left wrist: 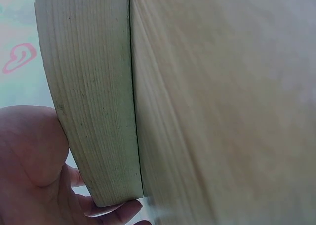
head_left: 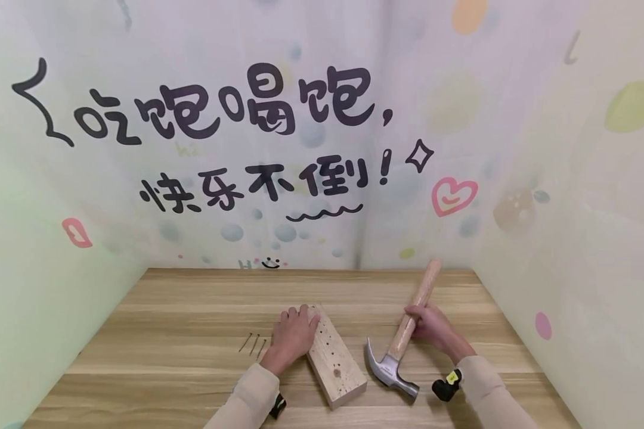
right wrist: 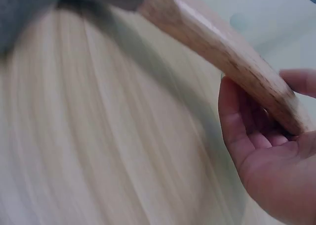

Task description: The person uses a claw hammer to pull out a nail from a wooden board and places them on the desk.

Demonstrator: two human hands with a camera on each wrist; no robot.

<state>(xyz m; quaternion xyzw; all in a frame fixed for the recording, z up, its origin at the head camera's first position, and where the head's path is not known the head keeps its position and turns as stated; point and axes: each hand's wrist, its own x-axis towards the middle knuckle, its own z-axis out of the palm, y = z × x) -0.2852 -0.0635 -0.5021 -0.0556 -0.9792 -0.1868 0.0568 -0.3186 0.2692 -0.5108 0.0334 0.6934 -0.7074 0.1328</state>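
Observation:
A claw hammer [head_left: 390, 370] with a wooden handle slants across the right of the head view, its metal head toward me. My right hand [head_left: 433, 326] holds it partway along the handle. In the right wrist view, the fingers curl beneath the handle [right wrist: 232, 57], with the thumb across from them. A pale wooden block [head_left: 337, 363] lies flat on the table, small dark marks along its top. My left hand [head_left: 294, 333] grips its far end, thumb on the top edge. The left wrist view shows fingertips [left wrist: 129, 210] bent around the end of the block.
Three nails [head_left: 254, 344] lie side by side on the wooden table [head_left: 155, 333], left of my left hand. A printed curtain wall [head_left: 279, 238] stands at the table's back edge, and pale walls close in both sides.

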